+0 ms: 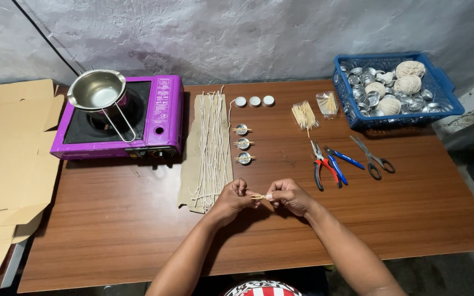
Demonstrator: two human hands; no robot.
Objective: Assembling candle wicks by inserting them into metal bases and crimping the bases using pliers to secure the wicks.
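While both hands meet over the near middle of the wooden table, the left hand and right hand pinch small wooden sticks between narrow fingertips; just left lie white wicks on cardboard; three filled metal cups sit farther off.

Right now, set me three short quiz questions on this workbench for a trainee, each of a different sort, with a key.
1. True or false: the steel pot sits on the purple stove.
2. How many small metal cups with sticks across them lie in a column beside the strip of white wicks?
3. What do the left hand and right hand hold between them? A) scissors B) thin wooden sticks C) a ball of string

Key:
1. True.
2. Three.
3. B. The scissors lie untouched on the table, and the balls of string are in the blue basket.
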